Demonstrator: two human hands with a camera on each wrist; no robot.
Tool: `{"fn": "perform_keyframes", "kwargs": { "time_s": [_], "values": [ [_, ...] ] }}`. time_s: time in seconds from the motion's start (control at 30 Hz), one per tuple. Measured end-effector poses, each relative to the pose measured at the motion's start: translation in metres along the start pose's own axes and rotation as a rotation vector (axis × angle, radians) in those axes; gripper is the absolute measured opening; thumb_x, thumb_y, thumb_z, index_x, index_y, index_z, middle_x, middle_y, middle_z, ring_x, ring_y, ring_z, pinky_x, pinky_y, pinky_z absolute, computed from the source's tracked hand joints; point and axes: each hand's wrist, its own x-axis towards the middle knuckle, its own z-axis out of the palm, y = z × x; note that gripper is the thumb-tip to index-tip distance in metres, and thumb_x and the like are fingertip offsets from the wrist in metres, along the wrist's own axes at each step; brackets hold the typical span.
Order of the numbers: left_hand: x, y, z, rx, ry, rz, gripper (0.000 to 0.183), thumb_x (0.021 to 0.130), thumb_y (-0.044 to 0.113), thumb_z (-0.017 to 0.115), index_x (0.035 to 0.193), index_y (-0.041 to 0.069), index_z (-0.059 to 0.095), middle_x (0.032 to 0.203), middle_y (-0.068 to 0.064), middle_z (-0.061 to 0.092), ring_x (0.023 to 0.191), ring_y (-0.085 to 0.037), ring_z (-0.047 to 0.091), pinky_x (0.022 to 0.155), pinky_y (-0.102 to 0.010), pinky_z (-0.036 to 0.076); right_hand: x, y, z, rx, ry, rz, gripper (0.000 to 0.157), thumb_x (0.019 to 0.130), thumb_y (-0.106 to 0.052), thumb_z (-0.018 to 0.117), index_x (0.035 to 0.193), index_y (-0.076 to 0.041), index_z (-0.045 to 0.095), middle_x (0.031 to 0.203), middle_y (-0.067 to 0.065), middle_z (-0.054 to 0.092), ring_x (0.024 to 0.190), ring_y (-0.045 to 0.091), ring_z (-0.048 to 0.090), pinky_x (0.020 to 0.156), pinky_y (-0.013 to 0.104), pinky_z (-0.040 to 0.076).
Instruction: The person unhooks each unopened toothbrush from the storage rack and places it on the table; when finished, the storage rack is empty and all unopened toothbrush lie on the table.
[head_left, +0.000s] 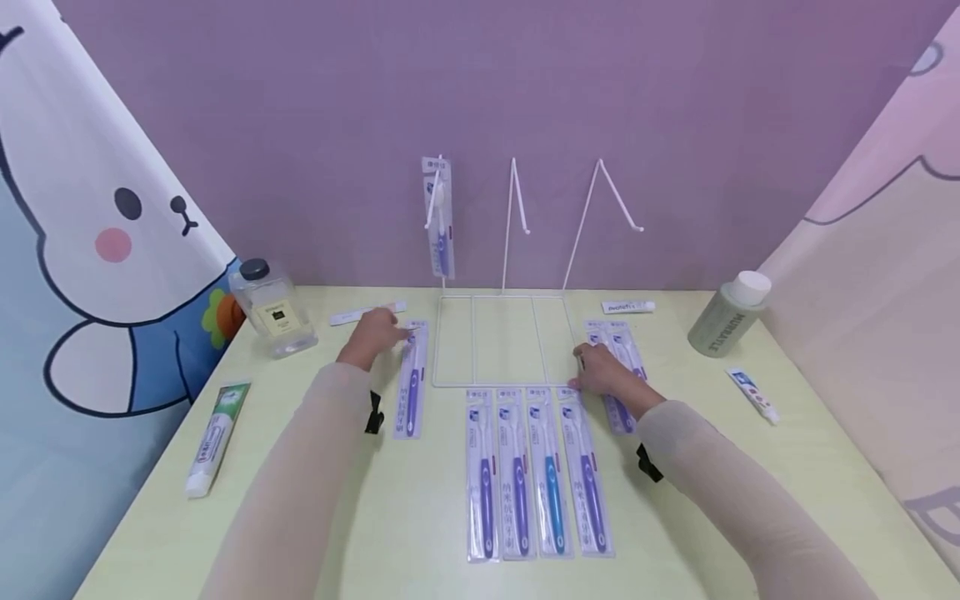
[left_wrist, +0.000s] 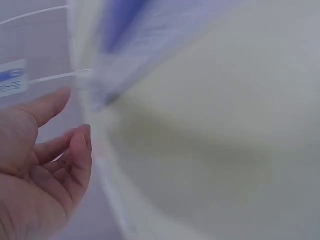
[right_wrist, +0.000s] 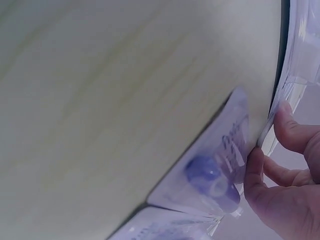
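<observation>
My left hand (head_left: 372,335) is at the top end of a packaged purple toothbrush (head_left: 412,383) lying left of the white wire rack (head_left: 437,350). In the left wrist view, the thumb and fingers of that hand (left_wrist: 50,165) are apart, with nothing between them. My right hand (head_left: 603,371) is by the rack's front right corner, pinching the top edge of a packaged toothbrush (head_left: 588,492), the rightmost of a front row. The right wrist view shows thumb and forefinger (right_wrist: 255,170) at the pack's edge. Two more packs (head_left: 626,350) lie partly hidden under the right hand and forearm.
One packaged toothbrush (head_left: 441,225) hangs on the rack's left hook; the middle hook (head_left: 521,196) and right hook (head_left: 621,200) stick out beside it. A clear bottle (head_left: 276,312) and toothpaste tube (head_left: 217,437) are at left, a grey-green bottle (head_left: 723,321) and small tube (head_left: 752,396) at right.
</observation>
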Motion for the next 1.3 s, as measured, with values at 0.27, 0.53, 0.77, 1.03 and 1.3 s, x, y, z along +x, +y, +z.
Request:
{"fn": "perform_keyframes", "kwargs": {
  "time_s": [0.27, 0.53, 0.77, 1.03, 1.3],
  "values": [
    [0.028, 0.070, -0.039, -0.404, 0.279, 0.200, 0.043, 0.086, 0.016, 0.060, 0.125, 0.004, 0.046, 0.120, -0.010, 0.051, 0.106, -0.023, 0.049, 0.087, -0.034, 0.042, -0.002, -0.002, 0.000, -0.010, 0.005, 0.005, 0.067, 0.078, -0.019, 0.070, 0.132, 0.003, 0.037, 0.123, 0.028, 0.039, 0.104, 0.038, 0.045, 0.089, 0.050, 0.038],
    [0.037, 0.116, -0.053, -0.687, 0.408, 0.319, 0.053, 0.083, -0.003, 0.058, 0.132, 0.009, 0.040, 0.129, -0.006, 0.046, 0.115, -0.017, 0.044, 0.092, -0.023, 0.037, -0.003, -0.002, 0.001, -0.021, 0.009, 0.008, 0.066, 0.078, -0.019, 0.070, 0.131, 0.003, 0.038, 0.123, 0.029, 0.038, 0.104, 0.038, 0.046, 0.089, 0.049, 0.038],
    [0.043, 0.123, -0.043, -0.862, 0.464, 0.362, 0.037, 0.081, -0.013, 0.054, 0.116, -0.001, 0.049, 0.110, -0.019, 0.057, 0.099, -0.029, 0.054, 0.080, -0.026, 0.047, -0.002, -0.001, 0.002, -0.010, 0.011, 0.002, 0.066, 0.078, -0.018, 0.070, 0.132, 0.002, 0.038, 0.123, 0.028, 0.039, 0.104, 0.037, 0.046, 0.090, 0.049, 0.037],
    [0.042, 0.119, -0.036, -0.891, 0.496, 0.369, 0.027, 0.083, -0.009, 0.056, 0.107, 0.003, 0.052, 0.104, -0.012, 0.059, 0.091, -0.023, 0.056, 0.072, -0.027, 0.050, 0.000, -0.001, 0.000, -0.018, 0.006, 0.010, 0.066, 0.078, -0.019, 0.070, 0.132, 0.003, 0.037, 0.123, 0.028, 0.039, 0.105, 0.038, 0.045, 0.090, 0.049, 0.037],
    [0.039, 0.125, -0.040, -0.881, 0.464, 0.391, 0.030, 0.084, -0.007, 0.057, 0.112, 0.000, 0.052, 0.106, -0.014, 0.059, 0.091, -0.022, 0.056, 0.071, -0.028, 0.050, 0.000, 0.000, -0.001, -0.019, 0.004, -0.001, 0.066, 0.078, -0.019, 0.070, 0.131, 0.003, 0.038, 0.123, 0.028, 0.039, 0.104, 0.038, 0.045, 0.090, 0.049, 0.037]
  ]
}}
